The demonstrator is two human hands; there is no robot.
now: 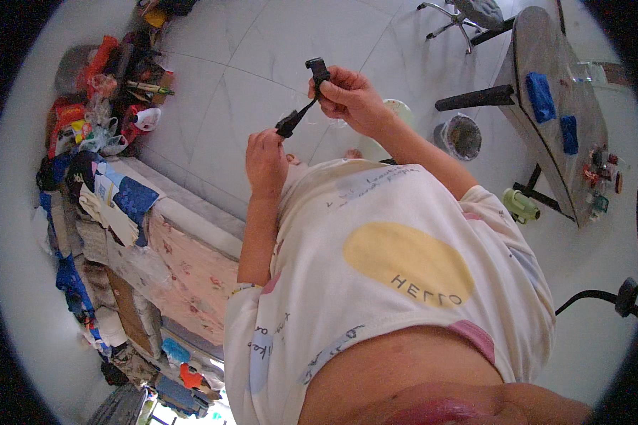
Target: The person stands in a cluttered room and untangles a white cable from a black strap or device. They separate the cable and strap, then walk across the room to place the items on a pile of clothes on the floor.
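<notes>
Hanging in the air between the two hands, a black device [319, 71] with a dark band [305, 112] stretches slantwise above the pale tiled floor [213, 92]. The right hand [352, 99] grips the blocky upper end, thumb laid across its front and fingers curled behind; the left hand [266, 161], nearer the body than that block and to its left, pinches the band's lower end between the fingertips. Just right of the device, behind the right forearm, sits a pale round thing [398, 110], partly covered by that arm, so its kind cannot be told. Farther right of the device stands a lined waste bin [459, 137], and past it a grey table [535, 42] bearing two blue cloths [540, 97] and a group of small items too small to tell. A swivel chair [478, 13] is beyond the device to the right. On the device's left, well apart, are heaped bags [103, 113] and, nearer the body, a bed [191, 265] with a pink flowered cover. Below the device, the printed shirt [404, 205] blocks the view of the floor.
</notes>
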